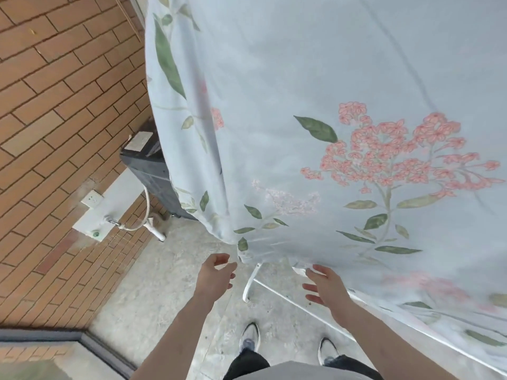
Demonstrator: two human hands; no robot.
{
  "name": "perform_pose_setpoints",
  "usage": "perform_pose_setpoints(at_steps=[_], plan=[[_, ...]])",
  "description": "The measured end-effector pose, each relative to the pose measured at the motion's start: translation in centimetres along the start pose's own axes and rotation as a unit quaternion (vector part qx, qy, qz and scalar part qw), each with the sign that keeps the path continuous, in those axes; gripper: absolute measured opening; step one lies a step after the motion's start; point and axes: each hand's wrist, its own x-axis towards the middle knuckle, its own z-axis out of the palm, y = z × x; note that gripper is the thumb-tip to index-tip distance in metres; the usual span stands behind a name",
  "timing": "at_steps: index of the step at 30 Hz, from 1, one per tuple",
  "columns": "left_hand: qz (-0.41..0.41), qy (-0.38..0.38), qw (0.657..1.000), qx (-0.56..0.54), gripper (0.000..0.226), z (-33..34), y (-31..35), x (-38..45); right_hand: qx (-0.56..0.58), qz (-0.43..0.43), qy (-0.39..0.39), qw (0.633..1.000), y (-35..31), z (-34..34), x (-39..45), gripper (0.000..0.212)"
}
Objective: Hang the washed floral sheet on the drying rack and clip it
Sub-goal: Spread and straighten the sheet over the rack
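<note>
I am looking down through the head camera at my own two bare arms reaching forward from the bottom of the frame. A pale blue floral sheet [315, 86], printed with pink blossom clusters and green leaves, fills the upper right and centre, draped over a white drying rack [251, 281] whose bent leg and rail show at lower centre, below the sheet's hem. My left hand [215, 275] sits just beside the hem's lower corner, fingers loosely curled and holding nothing; I cannot tell whether a fingertip touches the cloth. My right hand [325, 286] is spread with fingers apart, its grip empty, just under the hem near the rack rail. A brick wall [55, 105] fills the left side, with a white socket [92, 198] and a tap with hose [129, 226] at middle left. A dark machine [151, 160] stands partly behind the sheet. My shoes [249, 338] stand on the concrete floor [153, 292] at bottom centre
</note>
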Motion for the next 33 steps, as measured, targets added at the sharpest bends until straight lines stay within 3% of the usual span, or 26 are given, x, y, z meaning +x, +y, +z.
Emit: perform_pose_setpoints(at_steps=[8, 9, 12, 13, 15, 18, 20, 25, 30, 33], plan=[[0.073, 0.057, 0.995, 0.022, 0.083, -7.3, 5.6, 10.4, 0.134, 0.034, 0.080, 0.987, 1.2, 6.4, 1.8, 0.066], [0.085, 0.056, 0.994, 0.032, 0.082, -7.9, 6.1, 11.4, 0.149, 0.040, 0.093, 0.984, 1.2, 6.8, 2.0, 0.063], [0.142, 0.062, 0.984, 0.084, 0.038, -9.4, 8.2, 13.1, 0.176, 0.055, 0.117, 0.976, 1.3, 7.6, 2.3, 0.030], [0.162, 0.070, 0.979, 0.103, 0.033, -10.0, 8.9, 13.6, 0.181, 0.054, 0.125, 0.974, 1.4, 7.8, 2.2, 0.023], [0.182, 0.106, 0.972, 0.105, 0.033, -11.5, 10.1, 15.2, 0.184, 0.048, 0.137, 0.972, 1.6, 8.0, 2.1, 0.026], [0.176, 0.127, 0.976, -0.023, 0.016, -13.9, 12.0, 18.1, 0.190, 0.040, 0.157, 0.968, 2.0, 7.9, 2.2, 0.051], [0.165, 0.089, 0.979, -0.075, 0.018, -14.9, 13.0, 19.6, 0.195, 0.042, 0.164, 0.966, 2.3, 7.7, 2.4, 0.060], [0.111, -0.006, 0.992, -0.059, 0.088, -13.6, 11.9, 19.6, 0.212, 0.049, 0.179, 0.959, 2.1, 8.4, 3.7, 0.070], [0.050, -0.113, 0.992, -0.009, 0.094, -8.3, 7.9, 16.8, 0.297, 0.054, 0.195, 0.933, 0.5, 8.2, 5.3, 0.077], [0.083, -0.127, 0.988, 0.037, 0.097, -5.5, 7.1, 16.5, 0.357, 0.045, 0.214, 0.908, -0.3, 7.0, 5.9, 0.060]])
